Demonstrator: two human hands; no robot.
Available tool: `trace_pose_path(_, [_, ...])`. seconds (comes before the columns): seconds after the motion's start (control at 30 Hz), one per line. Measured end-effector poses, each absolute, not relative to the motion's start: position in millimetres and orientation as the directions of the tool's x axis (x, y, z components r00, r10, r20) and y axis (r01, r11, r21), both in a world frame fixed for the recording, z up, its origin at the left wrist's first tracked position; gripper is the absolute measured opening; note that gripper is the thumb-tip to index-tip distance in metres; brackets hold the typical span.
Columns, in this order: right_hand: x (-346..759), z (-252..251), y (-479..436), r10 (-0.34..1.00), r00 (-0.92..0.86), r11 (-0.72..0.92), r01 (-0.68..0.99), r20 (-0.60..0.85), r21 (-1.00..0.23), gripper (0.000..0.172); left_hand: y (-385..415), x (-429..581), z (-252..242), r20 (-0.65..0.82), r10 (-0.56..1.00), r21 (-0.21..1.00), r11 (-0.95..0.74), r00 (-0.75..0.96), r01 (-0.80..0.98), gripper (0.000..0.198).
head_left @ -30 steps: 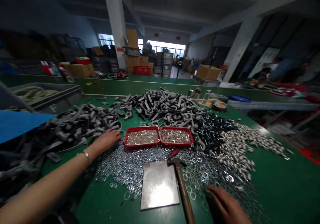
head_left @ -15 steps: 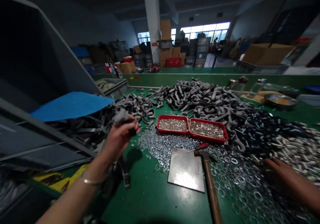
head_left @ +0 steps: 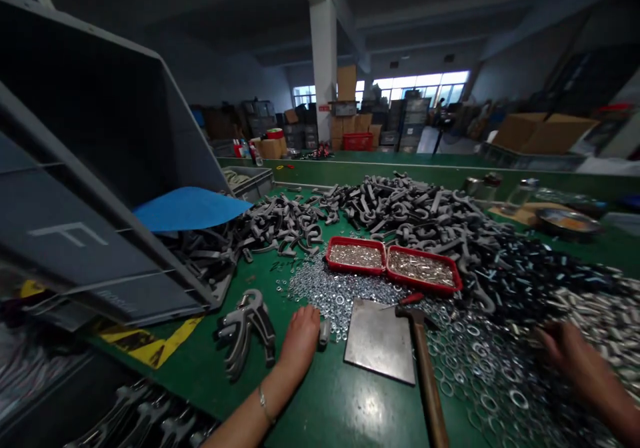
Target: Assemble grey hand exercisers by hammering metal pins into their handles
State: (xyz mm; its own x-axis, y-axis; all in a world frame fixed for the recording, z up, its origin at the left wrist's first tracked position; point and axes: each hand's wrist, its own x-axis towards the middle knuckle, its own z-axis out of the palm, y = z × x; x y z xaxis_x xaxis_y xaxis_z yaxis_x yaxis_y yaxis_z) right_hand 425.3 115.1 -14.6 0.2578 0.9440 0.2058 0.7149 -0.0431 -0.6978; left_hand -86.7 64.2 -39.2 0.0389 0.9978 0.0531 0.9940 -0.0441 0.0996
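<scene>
My left hand (head_left: 301,333) rests low over the green bench with its fingers curled round a grey plastic part (head_left: 325,332), whose end sticks out on the right. To its left lies a grey and black hand clamp (head_left: 247,331). My right hand (head_left: 570,349) is at the edge of a heap of short silver sleeves (head_left: 600,315), with its fingers bent together; whatever they hold is hidden. Between the hands are a square steel plate (head_left: 380,341), a hammer (head_left: 427,375) with a wooden handle and a red-handled tool (head_left: 411,299).
Two red trays (head_left: 356,269) of small metal pins stand behind loose nuts (head_left: 320,295). Metal rings (head_left: 490,401) lie right of the hammer. Grey curved parts (head_left: 400,208) are heaped farther back. A large tipped grey crate (head_left: 120,255) with a blue sheet (head_left: 193,209) stands left.
My left hand has come down and to the right with the grey part, towards the steel plate. The right hand stays by the sleeves, its fingers more curled. The view has shifted left.
</scene>
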Motion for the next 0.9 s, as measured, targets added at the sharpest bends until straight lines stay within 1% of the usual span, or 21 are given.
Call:
trace_pose_path(0.03, [407.9,-7.4,112.8,0.947,0.283,-0.067,0.636,0.151,-0.769,0.050,67.0,-87.4,-39.4,0.043,0.998,0.111,-0.056,0.052,0.992,0.031])
trace_pose_path(0.07, [389.4,-3.1,109.3,0.957,0.267,-0.067,0.590,0.116,-0.804,0.055,69.0,-88.6,-40.2,0.037,0.997,0.127,-0.070,0.066,0.989,0.030])
trace_pose_path(0.13, [351.4,-3.3,99.0,0.985,0.168,-0.061,0.480,0.024,-0.875,0.062,71.5,-92.0,-43.2,0.003,0.997,0.136,-0.073,0.073,0.988,0.031])
trace_pose_path(0.23, [296.7,-15.3,77.6,0.996,0.015,-0.091,0.330,-0.092,-0.939,0.053,71.8,-97.4,-47.6,-0.043,0.998,0.130,-0.049,0.055,0.990,0.032])
trace_pose_path(0.27, [280.3,-19.2,69.9,0.990,-0.050,-0.121,0.218,-0.135,-0.968,0.048,70.6,-99.0,-48.8,-0.042,0.998,0.131,-0.048,0.054,0.990,0.032])
trace_pose_path(0.3, [265.3,-22.4,62.5,0.979,-0.114,-0.160,0.071,-0.167,-0.985,0.043,69.0,-100.6,-49.9,-0.031,0.998,0.138,-0.053,0.058,0.989,0.032])
trace_pose_path(0.37, [240.2,-27.3,50.5,0.955,-0.220,-0.244,-0.201,-0.199,-0.949,0.037,65.0,-104.4,-52.4,0.011,0.998,0.184,-0.058,0.057,0.981,0.033])
trace_pose_path(0.4, [230.0,-29.6,45.9,0.945,-0.253,-0.277,-0.291,-0.206,-0.916,0.037,62.9,-106.7,-53.6,0.039,0.998,0.234,-0.052,0.044,0.971,0.034])
trace_pose_path(0.43, [221.1,-32.2,42.2,0.938,-0.274,-0.299,-0.334,-0.212,-0.894,0.037,60.8,-109.0,-54.2,0.067,0.997,0.310,-0.048,0.028,0.950,0.035])
trace_pose_path(0.5, [206.0,-38.3,36.1,0.929,-0.295,-0.327,-0.364,-0.225,-0.872,0.036,56.0,-111.4,-52.5,0.122,0.992,0.525,-0.054,-0.012,0.849,0.028])
trace_pose_path(0.53, [199.3,-41.5,33.1,0.925,-0.299,-0.338,-0.372,-0.233,-0.864,0.034,53.0,-110.4,-49.8,0.133,0.991,0.651,-0.061,-0.035,0.756,0.021])
trace_pose_path(0.57, [192.9,-44.3,29.9,0.922,-0.301,-0.352,-0.382,-0.245,-0.854,0.031,49.5,-107.1,-45.7,0.116,0.991,0.772,-0.053,-0.058,0.633,0.015])
trace_pose_path(0.6, [186.7,-46.4,26.5,0.916,-0.303,-0.372,-0.395,-0.264,-0.840,0.028,45.5,-101.5,-40.7,0.072,0.995,0.872,-0.026,-0.076,0.490,0.015])
trace_pose_path(0.63, [180.8,-47.7,23.1,0.908,-0.307,-0.397,-0.407,-0.286,-0.823,0.026,41.2,-93.6,-35.2,0.008,0.997,0.939,0.019,-0.076,0.343,0.020])
trace_pose_path(0.67, [175.3,-47.8,19.9,0.898,-0.317,-0.421,-0.415,-0.306,-0.807,0.025,36.7,-83.9,-29.7,-0.063,0.996,0.974,0.074,-0.059,0.212,0.025])
trace_pose_path(0.73, [166.2,-44.6,14.7,0.880,-0.347,-0.453,-0.407,-0.325,-0.793,0.026,28.1,-62.0,-20.7,-0.161,0.987,0.987,0.161,0.025,0.031,0.028])
trace_pose_path(0.83, [158.6,-33.0,11.7,0.894,-0.341,-0.403,-0.332,-0.290,-0.853,0.029,17.6,-33.9,-15.9,-0.208,0.967,0.962,0.230,0.149,-0.149,0.028])
trace_pose_path(0.9, [157.2,-23.8,11.8,0.909,-0.330,-0.347,-0.265,-0.254,-0.900,0.032,12.6,-22.5,-17.9,-0.243,0.952,0.924,0.285,0.185,-0.254,0.030])
